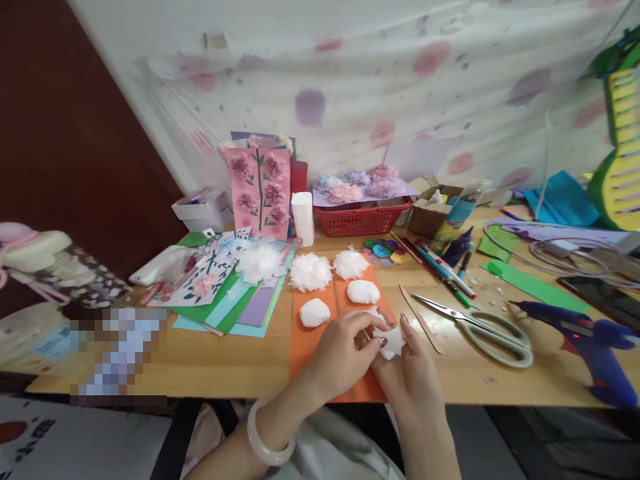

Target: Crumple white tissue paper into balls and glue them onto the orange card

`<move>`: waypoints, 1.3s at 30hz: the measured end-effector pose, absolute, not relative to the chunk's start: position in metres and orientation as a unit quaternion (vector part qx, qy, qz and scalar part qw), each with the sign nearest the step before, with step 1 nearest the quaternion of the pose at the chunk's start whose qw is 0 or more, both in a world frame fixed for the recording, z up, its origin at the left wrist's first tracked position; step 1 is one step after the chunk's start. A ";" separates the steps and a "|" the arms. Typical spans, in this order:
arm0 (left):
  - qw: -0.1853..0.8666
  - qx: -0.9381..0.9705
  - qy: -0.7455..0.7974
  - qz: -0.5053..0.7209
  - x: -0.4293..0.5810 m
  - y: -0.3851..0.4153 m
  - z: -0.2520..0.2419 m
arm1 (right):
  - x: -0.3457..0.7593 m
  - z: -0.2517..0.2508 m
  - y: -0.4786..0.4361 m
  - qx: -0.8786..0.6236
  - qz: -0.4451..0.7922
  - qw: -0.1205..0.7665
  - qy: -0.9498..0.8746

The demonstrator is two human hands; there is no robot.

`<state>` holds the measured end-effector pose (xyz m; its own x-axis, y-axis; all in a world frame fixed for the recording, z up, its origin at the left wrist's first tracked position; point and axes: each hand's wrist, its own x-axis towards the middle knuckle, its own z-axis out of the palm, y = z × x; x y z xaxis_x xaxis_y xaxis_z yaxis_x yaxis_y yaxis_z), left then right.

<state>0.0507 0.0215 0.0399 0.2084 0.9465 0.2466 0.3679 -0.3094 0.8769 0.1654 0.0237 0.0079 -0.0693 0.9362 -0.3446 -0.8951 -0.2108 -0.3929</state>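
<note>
Over the front of an orange sheet of paper (306, 350), my left hand (345, 350) pinches a small piece of white tissue paper (393, 343). My right hand (415, 367) supports the same piece from the other side, its fingers curled around it. Beyond my hands, two fluffy white paper flowers (311, 272) sit at the back of the orange sheet. Nearer to me lie two smooth white tissue bundles (315, 313), one in each column. Part of another white piece is hidden behind my left fingers.
Scissors (473, 327), a wooden stick (420, 319) and a blue glue gun (580, 337) lie to the right. Coloured papers (257, 310) are stacked on the left. A red basket (360, 220) and a pink flower card (260, 193) stand at the back.
</note>
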 end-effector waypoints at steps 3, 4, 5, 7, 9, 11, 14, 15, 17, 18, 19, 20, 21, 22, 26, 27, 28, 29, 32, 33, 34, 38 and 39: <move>0.345 0.705 0.455 0.421 0.045 0.020 0.041 | 0.158 0.008 0.024 -0.255 0.749 0.611 -0.032; 0.342 0.705 0.457 0.420 0.043 0.019 0.041 | 0.156 0.008 0.023 -0.255 0.750 0.609 -0.031; 0.340 0.705 0.461 0.419 0.041 0.019 0.040 | 0.155 0.007 0.023 -0.257 0.749 0.610 -0.029; 0.335 0.700 0.473 0.417 0.039 0.018 0.039 | 0.152 0.007 0.021 -0.264 0.740 0.619 -0.027; 0.330 0.690 0.488 0.419 0.038 0.017 0.038 | 0.150 0.008 0.020 -0.275 0.729 0.626 -0.034; 0.331 0.678 0.501 0.424 0.038 0.016 0.038 | 0.150 0.010 0.019 -0.291 0.722 0.627 -0.043; 0.338 0.666 0.510 0.428 0.038 0.014 0.038 | 0.149 0.014 0.018 -0.324 0.715 0.619 -0.027; 0.339 0.664 0.510 0.429 0.038 0.014 0.038 | 0.149 0.015 0.018 -0.331 0.716 0.614 -0.012; 0.337 0.662 0.511 0.432 0.037 0.013 0.036 | 0.149 0.018 0.017 -0.325 0.725 0.607 0.023; 0.334 0.661 0.512 0.436 0.036 0.013 0.035 | 0.149 0.020 0.017 -0.313 0.731 0.606 0.041; 0.330 0.659 0.513 0.440 0.035 0.013 0.034 | 0.148 0.021 0.016 -0.296 0.736 0.606 0.056; 0.326 0.658 0.514 0.444 0.034 0.013 0.033 | 0.147 0.022 0.016 -0.275 0.741 0.608 0.067; 0.323 0.657 0.514 0.448 0.032 0.013 0.031 | 0.146 0.023 0.015 -0.253 0.746 0.611 0.075; 0.321 0.656 0.513 0.451 0.029 0.013 0.030 | 0.144 0.023 0.014 -0.232 0.752 0.612 0.079; 0.306 0.665 0.506 0.456 0.019 0.012 0.028 | 0.136 0.025 0.011 -0.181 0.766 0.609 0.094; 0.301 0.668 0.504 0.457 0.017 0.011 0.028 | 0.134 0.025 0.010 -0.177 0.768 0.607 0.099; 0.297 0.671 0.501 0.459 0.015 0.010 0.029 | 0.133 0.025 0.010 -0.174 0.769 0.606 0.103; 0.294 0.673 0.498 0.461 0.013 0.010 0.029 | 0.133 0.025 0.010 -0.172 0.771 0.604 0.106; 0.287 0.676 0.489 0.470 0.007 0.009 0.029 | 0.133 0.024 0.009 -0.167 0.773 0.603 0.104; 0.287 0.675 0.489 0.472 0.005 0.008 0.028 | 0.133 0.022 0.008 -0.167 0.774 0.603 0.101; 0.288 0.671 0.492 0.474 0.004 0.008 0.028 | 0.134 0.021 0.008 -0.168 0.774 0.602 0.099; 0.294 0.650 0.520 0.471 0.001 0.009 0.023 | 0.135 0.018 0.008 -0.163 0.779 0.599 0.088; 0.293 0.647 0.528 0.466 0.001 0.009 0.022 | 0.135 0.017 0.008 -0.158 0.780 0.599 0.086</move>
